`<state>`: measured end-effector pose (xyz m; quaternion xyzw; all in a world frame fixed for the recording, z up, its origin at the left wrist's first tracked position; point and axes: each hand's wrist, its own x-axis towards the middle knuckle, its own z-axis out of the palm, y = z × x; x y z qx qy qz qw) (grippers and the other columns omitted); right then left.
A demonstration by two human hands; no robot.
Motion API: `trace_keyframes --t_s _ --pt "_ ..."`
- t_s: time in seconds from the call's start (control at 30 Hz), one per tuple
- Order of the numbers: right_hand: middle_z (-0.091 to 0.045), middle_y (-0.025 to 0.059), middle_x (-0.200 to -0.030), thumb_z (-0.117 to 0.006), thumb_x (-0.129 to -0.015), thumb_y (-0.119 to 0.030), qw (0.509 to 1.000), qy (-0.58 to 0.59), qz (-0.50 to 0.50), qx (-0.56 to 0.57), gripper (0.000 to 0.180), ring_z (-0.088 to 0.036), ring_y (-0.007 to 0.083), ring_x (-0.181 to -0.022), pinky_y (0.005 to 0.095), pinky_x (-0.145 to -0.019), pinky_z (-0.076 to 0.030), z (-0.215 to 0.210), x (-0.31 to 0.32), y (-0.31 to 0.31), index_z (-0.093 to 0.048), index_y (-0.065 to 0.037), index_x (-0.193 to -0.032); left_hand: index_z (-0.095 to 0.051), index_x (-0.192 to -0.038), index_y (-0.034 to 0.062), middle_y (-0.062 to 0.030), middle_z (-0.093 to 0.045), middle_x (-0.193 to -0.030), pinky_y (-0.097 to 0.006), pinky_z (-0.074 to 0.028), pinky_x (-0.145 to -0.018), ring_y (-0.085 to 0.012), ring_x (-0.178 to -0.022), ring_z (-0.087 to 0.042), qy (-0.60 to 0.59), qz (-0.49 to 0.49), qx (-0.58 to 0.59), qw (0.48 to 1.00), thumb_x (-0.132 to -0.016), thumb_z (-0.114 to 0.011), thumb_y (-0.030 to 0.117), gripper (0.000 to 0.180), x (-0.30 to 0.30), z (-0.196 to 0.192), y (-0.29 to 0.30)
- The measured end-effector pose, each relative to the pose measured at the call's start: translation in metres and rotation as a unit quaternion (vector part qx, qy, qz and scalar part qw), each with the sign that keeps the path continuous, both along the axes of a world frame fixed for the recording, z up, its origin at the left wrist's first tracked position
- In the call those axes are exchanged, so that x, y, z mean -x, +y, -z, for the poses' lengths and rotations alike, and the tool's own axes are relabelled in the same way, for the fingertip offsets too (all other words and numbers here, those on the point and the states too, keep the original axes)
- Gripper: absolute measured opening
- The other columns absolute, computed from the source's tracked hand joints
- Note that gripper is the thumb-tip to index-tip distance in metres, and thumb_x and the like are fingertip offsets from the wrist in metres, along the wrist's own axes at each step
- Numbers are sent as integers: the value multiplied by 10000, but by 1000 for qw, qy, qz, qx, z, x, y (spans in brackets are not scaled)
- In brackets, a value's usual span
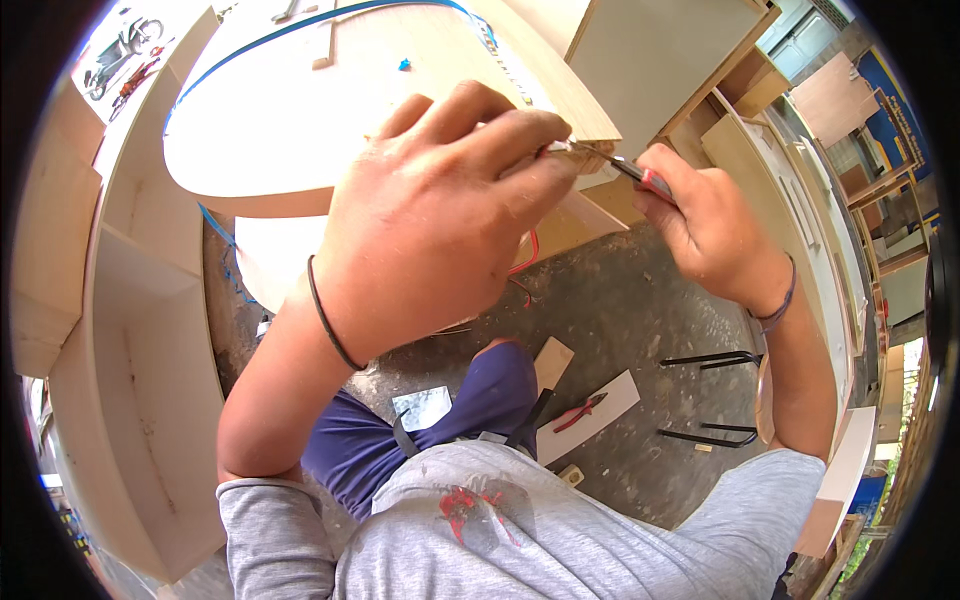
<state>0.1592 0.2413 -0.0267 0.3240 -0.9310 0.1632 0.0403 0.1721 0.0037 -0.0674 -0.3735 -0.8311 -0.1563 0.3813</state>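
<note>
A large pale wooden panel (270, 130) with a rounded end lies in front of me. My left hand (430, 200) reaches over it, fingers closed together near its right corner. A small whitish piece (562, 147) shows at those fingertips; its kind is unclear. My right hand (710, 220) is wrapped round a slim tool (655, 184) with a red-and-black handle. Its thin metal tip points left and meets or nearly meets the whitish piece. I cannot tell whether it is a blade or a screwdriver.
A blue strip (300, 28) curves along the panel. Below, red-handled pliers (580, 412) rest on a white board (607, 408) on the floor. Black metal legs (710, 436) stand at the right. An open wooden cabinet frame (150, 400) is on the left, with more panels (660, 60) at the back right.
</note>
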Motion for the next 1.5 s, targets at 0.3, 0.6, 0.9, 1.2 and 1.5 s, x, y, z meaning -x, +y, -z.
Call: trace_keyframes --t_s 0.3,0.6,0.9,1.2,1.5 --pt "-538 136 -722 -536 -823 -90 981 191 -19 -39 154 -550 328 -664 413 -552 -440 12 -9 3 -500 -54 -969 -636 -975 136 15 -613 -1060 -335 -451 -745 -202 -931 -564 -7 0 10 1000 -605 -516 -27 421 -2 -5 -3" --pt "-469 77 -727 -497 -829 -110 928 349 -38 -125 180 -550 236 -639 352 -508 -461 23 7 12 -509 -89 -1008 -623 -934 110 -5 -617 -1062 -342 -457 -741 -220 -930 -563 -3 4 19 1000 -576 -505 -41 406 1 -4 -3" --pt "-452 57 -705 -534 -819 -127 894 424 -23 -143 169 -545 219 -592 344 -481 -462 35 24 12 -514 -105 -986 -621 -912 89 -27 -614 -1071 -351 -455 -763 -243 -936 -562 -20 14 17 1000 -549 -502 -39 403 -4 -8 -1" --pt "-591 187 -799 -534 -834 -79 987 130 -34 90 151 -578 381 -696 429 -562 -454 35 13 3 -489 -47 -974 -625 -926 83 -28 -613 -1067 -355 -450 -780 -240 -935 -560 -29 6 12 1000 -550 -474 -54 427 -4 -9 3" --pt "-605 170 -796 -564 -844 -111 987 155 -47 17 136 -578 380 -692 423 -579 -458 16 4 12 -501 -49 -948 -629 -924 102 1 -615 -1065 -349 -461 -781 -217 -930 -563 -5 -11 10 1000 -559 -463 -61 432 -2 -5 1"
